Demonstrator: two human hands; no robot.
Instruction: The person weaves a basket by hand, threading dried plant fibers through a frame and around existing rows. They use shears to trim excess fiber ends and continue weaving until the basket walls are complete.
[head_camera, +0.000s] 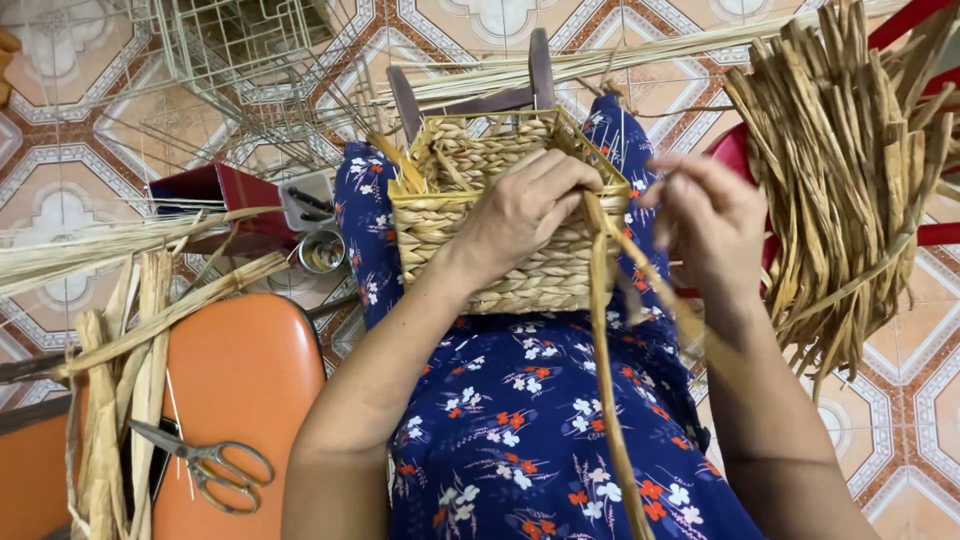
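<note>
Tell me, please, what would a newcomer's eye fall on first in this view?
First, the half-woven straw basket on the person's lap, steadied by the left hand while the right hand pinches a long dried strand at its corner. Next, the thick bundle of dried reeds hanging at the right. Scissors lie on the orange seat at lower left.
</note>
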